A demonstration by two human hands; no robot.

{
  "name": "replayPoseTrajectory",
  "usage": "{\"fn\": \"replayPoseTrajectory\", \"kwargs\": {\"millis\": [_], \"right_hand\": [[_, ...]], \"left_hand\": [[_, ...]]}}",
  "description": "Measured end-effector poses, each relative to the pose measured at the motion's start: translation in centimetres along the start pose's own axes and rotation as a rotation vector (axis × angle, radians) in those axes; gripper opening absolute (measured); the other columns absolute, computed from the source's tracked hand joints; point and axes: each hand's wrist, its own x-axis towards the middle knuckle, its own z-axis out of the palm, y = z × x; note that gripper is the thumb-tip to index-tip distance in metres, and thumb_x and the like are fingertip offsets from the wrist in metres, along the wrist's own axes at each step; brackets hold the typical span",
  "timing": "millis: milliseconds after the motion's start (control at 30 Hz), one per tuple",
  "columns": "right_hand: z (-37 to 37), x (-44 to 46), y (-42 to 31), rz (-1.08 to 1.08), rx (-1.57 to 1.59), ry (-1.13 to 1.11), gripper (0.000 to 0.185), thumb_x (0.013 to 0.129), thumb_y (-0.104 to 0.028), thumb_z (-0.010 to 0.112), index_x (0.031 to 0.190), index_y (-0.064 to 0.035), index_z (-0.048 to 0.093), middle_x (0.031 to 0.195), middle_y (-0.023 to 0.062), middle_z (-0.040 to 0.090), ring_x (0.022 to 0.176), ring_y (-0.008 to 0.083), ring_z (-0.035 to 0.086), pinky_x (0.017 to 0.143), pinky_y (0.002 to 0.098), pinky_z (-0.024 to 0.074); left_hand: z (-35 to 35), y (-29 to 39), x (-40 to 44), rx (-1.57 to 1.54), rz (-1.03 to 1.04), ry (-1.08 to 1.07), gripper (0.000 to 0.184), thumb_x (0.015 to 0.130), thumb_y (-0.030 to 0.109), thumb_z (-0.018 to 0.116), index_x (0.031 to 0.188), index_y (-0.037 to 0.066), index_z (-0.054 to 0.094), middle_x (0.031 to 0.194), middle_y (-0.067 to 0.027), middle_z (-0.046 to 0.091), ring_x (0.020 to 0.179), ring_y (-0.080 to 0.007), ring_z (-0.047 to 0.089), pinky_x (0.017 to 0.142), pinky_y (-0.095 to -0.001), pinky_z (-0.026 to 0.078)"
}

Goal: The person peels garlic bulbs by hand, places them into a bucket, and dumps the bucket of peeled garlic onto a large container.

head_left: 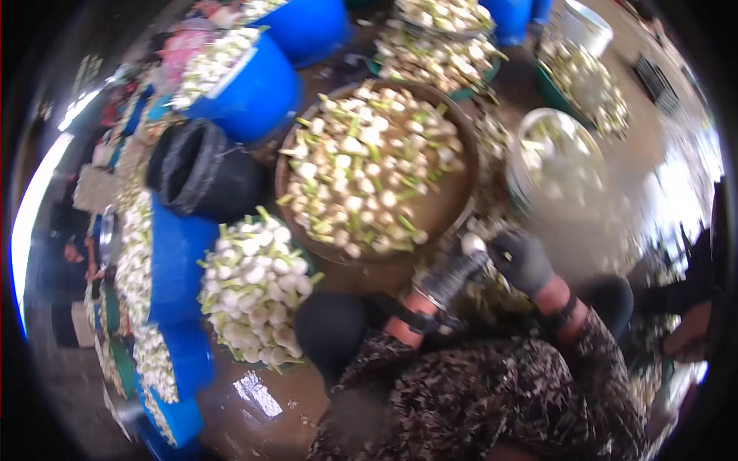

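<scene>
Both my hands wear grey gloves and are close together below the round basin's lower right edge. A white bulb is in the fingers of my left hand, which are closed round it. My right hand is just beside it with its fingers curled in; what it holds, if anything, is too small to make out. The wide brown basin in front of me holds water and many bulbs with short green stems. A heap of whiter bulbs stands left of my knee.
Blue tubs of bulbs line the left side, near a black bucket. A white bucket stands right of the basin. A green basin of bulbs is beyond it. Another person's hand shows at the right edge.
</scene>
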Motion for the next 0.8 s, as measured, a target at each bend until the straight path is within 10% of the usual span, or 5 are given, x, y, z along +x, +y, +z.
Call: {"fn": "replayPoseTrajectory", "kwargs": {"millis": [233,433,567,700,800], "right_hand": [[1.0,-0.4,0.9,0.408,0.233,-0.061,0.017,0.079,-0.018,0.065,0.087,-0.0032,0.062,0.076,0.0199,0.064,0.072,0.0398,0.062,0.064,0.0448,0.0487],[0.7,-0.4,0.5,0.312,-0.037,0.012,0.015,0.082,-0.018,0.061,0.085,-0.0033,0.059,0.076,0.0194,0.064,0.074,0.0407,0.062,0.066,0.0474,0.0492],[1.3,-0.3,4.3,0.505,0.27,-0.194,0.024,0.083,-0.025,0.063,0.094,-0.0036,0.062,0.075,0.0211,0.062,0.075,0.041,0.061,0.071,0.0461,0.0496],[3.6,-1.4,9.7,-0.447,0.0,-0.162,0.023,0.089,-0.022,0.058,0.097,-0.0004,0.062,0.089,0.0177,0.066,0.074,0.0364,0.062,0.071,0.0407,0.0503],[6.3,-3.3,8.0,-0.022,0.351,-0.391,0.025,0.089,-0.025,0.056,0.096,-0.0032,0.064,0.083,0.0146,0.066,0.074,0.0286,0.064,0.074,0.0388,0.0516]], "left_hand": [[0.1,0.9,-0.1,0.244,0.245,-0.084,0.057,0.08,0.032,0.071,0.126,0.008,0.047,0.102,-0.0027,0.057,0.087,-0.0116,0.055,0.071,-0.0263,0.051],[0.9,2.0,0.7,0.343,0.056,-0.1,0.057,0.083,0.019,0.064,0.134,0.007,0.044,0.122,-0.0073,0.055,0.105,-0.0159,0.055,0.091,-0.0299,0.047],[2.4,2.6,0.6,0.859,0.493,-0.006,0.053,0.086,0.019,0.061,0.134,0.005,0.044,0.126,-0.0141,0.055,0.115,-0.0215,0.054,0.098,-0.0339,0.044],[1.4,0.9,1.7,0.549,0.56,-0.029,0.05,0.09,0.025,0.058,0.134,0.005,0.044,0.124,-0.015,0.056,0.104,-0.0258,0.06,0.089,-0.0376,0.05],[2.6,1.6,2.0,-0.681,-0.011,0.057,0.034,0.096,0.03,0.047,0.118,0.006,0.053,0.112,-0.016,0.061,0.053,-0.0151,0.052,0.043,-0.03,0.045]]}}
